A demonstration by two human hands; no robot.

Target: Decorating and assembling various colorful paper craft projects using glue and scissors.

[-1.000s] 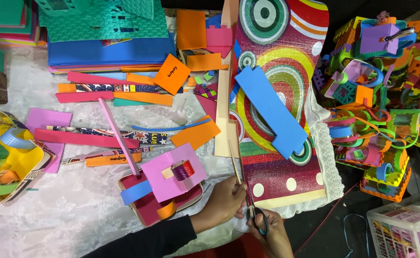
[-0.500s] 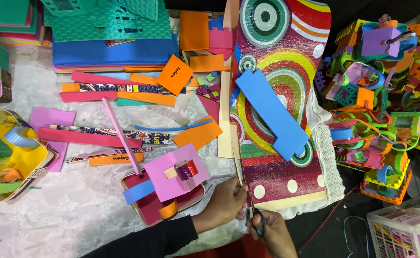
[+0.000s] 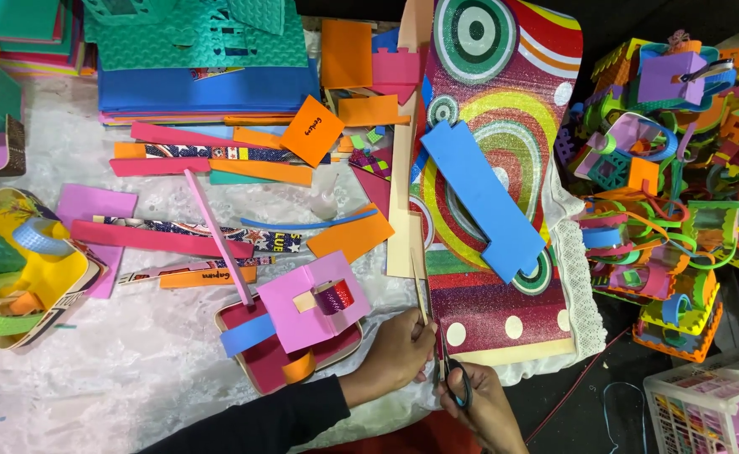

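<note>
At the near edge of the white-covered table, a thin cream strip is pinched by the left hand so it is held taut for the scissors, gripped by the right hand.

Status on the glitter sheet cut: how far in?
Done: a thin cream strip already stands partly free from the glitter sheet. In hand: the right hand works scissors at the sheet's near edge, while the left hand steadies it. Left: the cut sits low; most of the sheet's length above is uncut.
</note>
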